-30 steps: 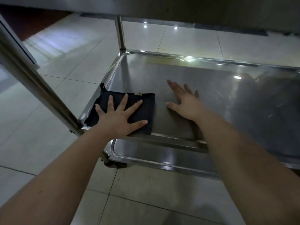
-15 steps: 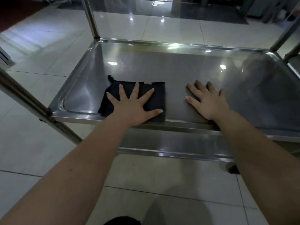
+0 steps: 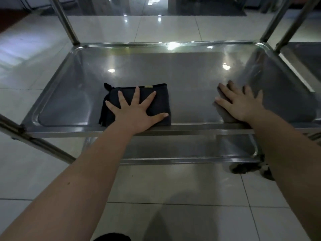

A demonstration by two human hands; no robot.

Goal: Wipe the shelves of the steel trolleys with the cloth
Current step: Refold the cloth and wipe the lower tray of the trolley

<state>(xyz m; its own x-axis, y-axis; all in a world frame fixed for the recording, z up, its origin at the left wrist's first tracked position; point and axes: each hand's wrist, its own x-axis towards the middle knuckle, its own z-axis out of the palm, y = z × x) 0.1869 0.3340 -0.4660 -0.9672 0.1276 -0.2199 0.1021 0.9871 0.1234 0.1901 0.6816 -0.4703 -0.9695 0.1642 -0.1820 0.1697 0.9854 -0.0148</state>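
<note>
A folded dark cloth lies on the middle shelf of a steel trolley, left of centre and close to the front rim. My left hand presses flat on the cloth with its fingers spread. My right hand rests flat on the bare steel toward the right side of the same shelf, fingers apart, with nothing in it. A lower shelf shows beneath the front rim.
Upright steel posts stand at the back left and back right corners. Another steel shelf adjoins on the right. A caster wheel sits on the glossy tiled floor.
The cloth under my left hand has slid from the shelf's left corner toward the middle. My right hand has shifted rightward along the shelf. The view has swung to face the shelf squarely.
</note>
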